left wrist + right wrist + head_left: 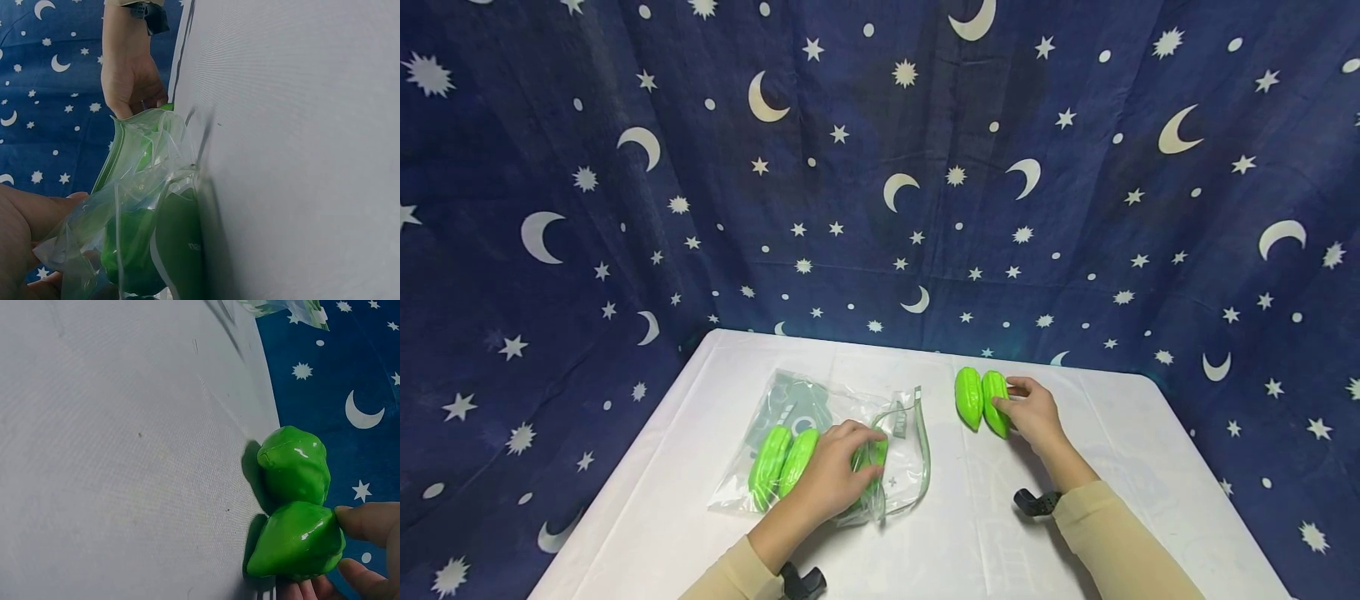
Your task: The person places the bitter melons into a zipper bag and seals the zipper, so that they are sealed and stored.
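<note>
A clear zip bag (895, 483) lies on the left part of the table, with several bright green ridged toy vegetables inside, one of them a green piece (767, 467) at its left. My left hand (831, 471) is over the bag near its mouth, fingers curved round the plastic; the left wrist view shows the film of the bag (81, 250) between thumb and fingers. To the right of the bag, two green toy vegetables lie side by side. My right hand (1033, 412) holds the right-hand toy vegetable (300, 540) between thumb and fingers. The other toy vegetable (294, 465) is beside it.
A white cloth covers the table (955, 542). Dark blue curtains (850, 167) with moons and stars stand behind and at both sides. A black wrist mount (1036, 502) sits on the right wrist, and another mount (802, 581) on the left.
</note>
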Demonstrator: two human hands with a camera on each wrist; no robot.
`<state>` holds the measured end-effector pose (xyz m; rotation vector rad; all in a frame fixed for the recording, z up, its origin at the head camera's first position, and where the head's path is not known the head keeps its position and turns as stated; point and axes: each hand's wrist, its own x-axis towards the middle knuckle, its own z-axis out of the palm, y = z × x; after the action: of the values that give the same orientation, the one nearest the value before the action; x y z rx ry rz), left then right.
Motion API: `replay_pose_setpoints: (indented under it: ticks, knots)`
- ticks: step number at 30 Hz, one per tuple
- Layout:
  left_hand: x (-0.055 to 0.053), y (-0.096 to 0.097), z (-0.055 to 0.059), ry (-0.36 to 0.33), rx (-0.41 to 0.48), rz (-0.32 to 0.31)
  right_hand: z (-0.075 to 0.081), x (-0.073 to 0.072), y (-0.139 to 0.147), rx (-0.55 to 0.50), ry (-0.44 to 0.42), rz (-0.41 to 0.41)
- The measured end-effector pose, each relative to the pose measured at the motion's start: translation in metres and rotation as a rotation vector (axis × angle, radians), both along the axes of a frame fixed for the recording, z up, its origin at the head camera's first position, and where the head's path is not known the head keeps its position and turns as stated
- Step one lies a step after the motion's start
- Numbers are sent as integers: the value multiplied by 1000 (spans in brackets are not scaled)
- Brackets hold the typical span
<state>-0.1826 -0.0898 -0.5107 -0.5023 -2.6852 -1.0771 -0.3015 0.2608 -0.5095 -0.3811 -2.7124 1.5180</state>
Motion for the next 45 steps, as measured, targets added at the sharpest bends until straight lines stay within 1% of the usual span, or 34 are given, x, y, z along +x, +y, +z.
replay_pose_setpoints:
  ticks: [21, 26, 33, 44, 45]
  knots:
    - [1, -1, 1, -7, 4, -1, 4, 21, -2, -15, -10, -23]
    - [1, -1, 0, -6, 7, 0, 4, 27, 0, -22, 6, -9]
    - [1, -1, 1, -7, 8, -2, 6, 38, 0, -30, 13, 33]
    - [2, 0, 1, -26, 4, 2, 15, 54, -12, -9, 34, 53]
    - [2, 0, 1, -20, 0, 0, 15, 55, -13, -6, 34, 56]
